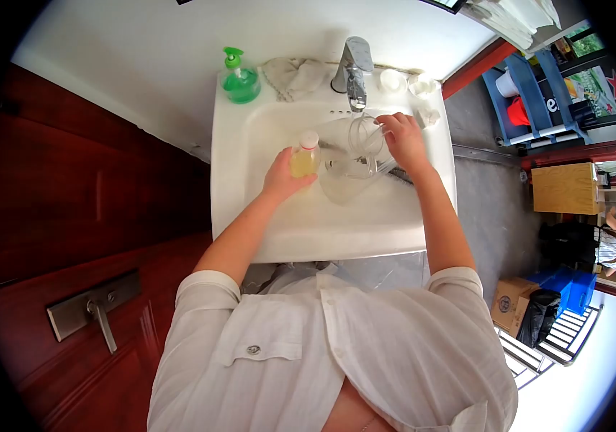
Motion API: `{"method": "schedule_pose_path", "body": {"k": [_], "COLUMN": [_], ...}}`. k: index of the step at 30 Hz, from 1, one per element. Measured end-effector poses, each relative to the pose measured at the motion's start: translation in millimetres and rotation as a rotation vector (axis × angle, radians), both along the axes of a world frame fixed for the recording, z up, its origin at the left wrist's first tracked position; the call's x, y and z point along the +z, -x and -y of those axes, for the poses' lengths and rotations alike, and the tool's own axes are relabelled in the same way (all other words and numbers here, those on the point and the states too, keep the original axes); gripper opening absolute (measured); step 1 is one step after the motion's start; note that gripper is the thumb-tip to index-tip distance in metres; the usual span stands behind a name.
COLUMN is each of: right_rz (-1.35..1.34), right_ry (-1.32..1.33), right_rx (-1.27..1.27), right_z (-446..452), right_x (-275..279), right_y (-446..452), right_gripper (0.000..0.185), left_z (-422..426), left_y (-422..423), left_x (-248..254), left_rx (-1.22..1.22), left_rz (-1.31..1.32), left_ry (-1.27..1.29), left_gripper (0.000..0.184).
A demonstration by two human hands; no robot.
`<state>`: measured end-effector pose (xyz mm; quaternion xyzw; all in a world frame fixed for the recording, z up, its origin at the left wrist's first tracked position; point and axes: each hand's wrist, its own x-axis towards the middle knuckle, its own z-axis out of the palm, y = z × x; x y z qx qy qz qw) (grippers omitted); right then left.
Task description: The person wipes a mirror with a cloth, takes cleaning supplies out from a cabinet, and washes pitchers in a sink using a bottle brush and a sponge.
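My left hand is closed around a small clear bottle of pale yellow liquid with a whitish cap, held upright over the sink's left side. My right hand pinches the rim of a clear stemmed glass, just below the faucet. Beneath the glass, in the white sink, lies a larger transparent piece whose kind I cannot make out. A dark strip shows near my right wrist, partly hidden.
On the sink's back ledge stand a green soap dispenser, a crumpled cloth and small white items. A dark red door is close on the left. Farther right are a blue shelf, a cardboard box and a person.
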<state>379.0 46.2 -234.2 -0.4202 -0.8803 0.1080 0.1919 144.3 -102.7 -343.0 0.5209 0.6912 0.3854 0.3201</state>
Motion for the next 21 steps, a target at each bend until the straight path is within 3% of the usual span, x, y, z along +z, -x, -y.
{"method": "schedule_pose_path", "body": {"k": [4,6,10,17,21], "right_rz": [-0.007,-0.028,-0.001,0.052,0.122], "right_ry": [0.173,0.231,0.444,0.465,0.54], "right_rx": [-0.082,-0.114,-0.215,-0.278,-0.436], "right_z": [-13,-16,-19,1,15], "right_x": [-20,-30,-35,-31,-19], "right_y": [-13,-19,-34,-62,-78], "right_gripper": [0.023,0.024,0.032,0.034,0.033], "left_z": [-10,-13,-16,-20,-18], "left_y": [12,15,11,6,-1], "left_x": [11,13,8,-6,-3], "left_rx": [-0.064,-0.065,-0.001,0.004,0.064], "left_rz": [-0.018,0.154,0.189,0.266,0.235], "left_ry": [0.079,0.151,0.14,0.106,0.099], "left_gripper": [0.071,0.075,0.074,0.074,0.073]}}
